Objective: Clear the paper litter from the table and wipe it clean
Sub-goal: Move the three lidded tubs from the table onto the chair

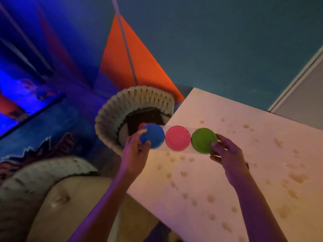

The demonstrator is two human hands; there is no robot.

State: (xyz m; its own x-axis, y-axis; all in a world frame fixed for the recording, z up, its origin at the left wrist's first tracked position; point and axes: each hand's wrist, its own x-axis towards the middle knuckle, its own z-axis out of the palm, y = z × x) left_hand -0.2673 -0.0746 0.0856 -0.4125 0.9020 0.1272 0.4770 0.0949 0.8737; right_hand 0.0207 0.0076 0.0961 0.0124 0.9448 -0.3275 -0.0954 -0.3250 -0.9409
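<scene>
Both hands held a clear pack [176,138] of three coloured discs level above the desk [218,172] edge: left grip [135,147] pinched the blue end, right grip [225,152] the green. Keeping it level while carrying it clear seemed wise; no paper litter showed, only brownish spots [297,178] awaiting wiping.

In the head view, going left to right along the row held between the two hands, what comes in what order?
Left hand → blue ball → pink ball → green ball → right hand. All three balls sit inside one clear pack.
</scene>
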